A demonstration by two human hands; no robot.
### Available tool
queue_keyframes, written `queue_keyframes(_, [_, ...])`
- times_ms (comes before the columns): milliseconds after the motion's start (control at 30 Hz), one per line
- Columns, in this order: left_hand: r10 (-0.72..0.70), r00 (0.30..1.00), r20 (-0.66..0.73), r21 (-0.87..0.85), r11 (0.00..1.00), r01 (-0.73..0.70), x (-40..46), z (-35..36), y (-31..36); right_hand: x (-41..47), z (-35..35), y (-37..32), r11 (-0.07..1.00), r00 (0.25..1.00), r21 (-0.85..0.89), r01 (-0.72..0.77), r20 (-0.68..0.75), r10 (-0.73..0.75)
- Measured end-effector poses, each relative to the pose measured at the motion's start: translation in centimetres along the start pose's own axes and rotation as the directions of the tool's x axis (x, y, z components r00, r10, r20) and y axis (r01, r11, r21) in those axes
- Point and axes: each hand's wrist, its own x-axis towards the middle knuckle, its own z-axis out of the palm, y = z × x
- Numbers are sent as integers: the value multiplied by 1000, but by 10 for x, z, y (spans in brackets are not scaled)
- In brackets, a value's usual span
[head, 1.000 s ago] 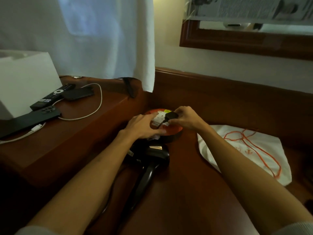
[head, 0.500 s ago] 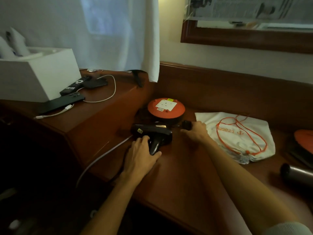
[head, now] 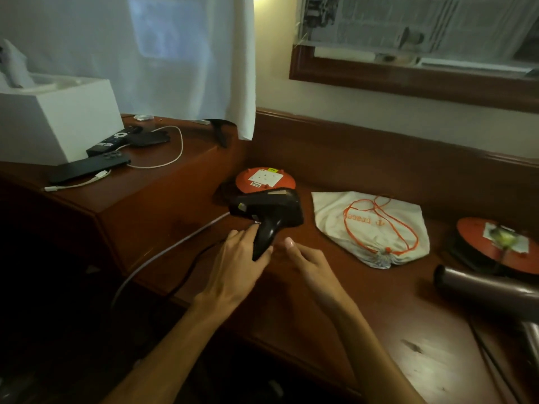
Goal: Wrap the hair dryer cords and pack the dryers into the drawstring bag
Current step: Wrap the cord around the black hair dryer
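A black hair dryer (head: 268,209) lies on the wooden desk in front of an orange cord reel (head: 264,178). My left hand (head: 237,265) wraps around the dryer's handle. My right hand (head: 310,262) hovers just right of the handle with fingers apart and nothing in it. The dryer's black cord (head: 192,262) runs off the desk edge to the left, beside a grey cable (head: 163,252). A white drawstring bag (head: 376,225) with orange cords lies flat to the right. A second, brown hair dryer (head: 493,293) lies at the far right.
A second orange cord reel (head: 495,246) sits at the right edge. On the raised shelf at left are a white box (head: 58,118), a remote (head: 112,141), a phone (head: 87,167) and a white charging cable (head: 172,153). A white curtain (head: 186,59) hangs behind.
My right hand pulled the plug out of the orange reel, then let it go and came back beside the handle. My left hand moved from the reel to the dryer's handle.
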Motion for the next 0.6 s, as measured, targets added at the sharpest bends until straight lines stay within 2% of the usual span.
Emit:
queue_keyframes(67, [25, 999, 21, -135, 991, -22, 1, -1, 21, 0, 0, -8, 968, 1000, 250, 0, 28, -7])
queue_keyframes(133, [63, 998, 27, -244, 968, -54, 6, -1, 42, 3, -2, -16, 835, 999, 550, 1, -27, 17])
queue_keyframes(200, [104, 995, -1, -310, 946, -99, 13, 1, 59, 4, -8, -24, 704, 994, 708, 57, -108, 28])
queue_keyframes(233, [103, 995, -11, -324, 941, -101, 16, 3, 64, 5, -12, -27, 690, 988, 718, 92, -154, 27])
queue_keyframes(300, [58, 998, 15, -326, 944, -50, 17, 12, 66, 11, -24, -37, 764, 953, 626, 156, -298, 50])
queue_keyframes(367, [35, 996, 79, -303, 953, -10, 10, 27, 63, 21, -38, -46, 864, 877, 470, 181, -474, 74])
queue_keyframes(433, [24, 989, 148, -380, 924, 34, 3, 41, 65, 26, -50, -49, 915, 802, 368, 166, -590, 92])
queue_keyframes(500, [-3, 980, 199, -540, 834, 113, 5, 50, 72, 25, -61, -46, 905, 818, 373, 204, -573, 52])
queue_keyframes(600, [-31, 927, 373, -733, 602, 315, 17, 55, 80, 19, -79, -34, 739, 932, 621, 261, -362, -25])
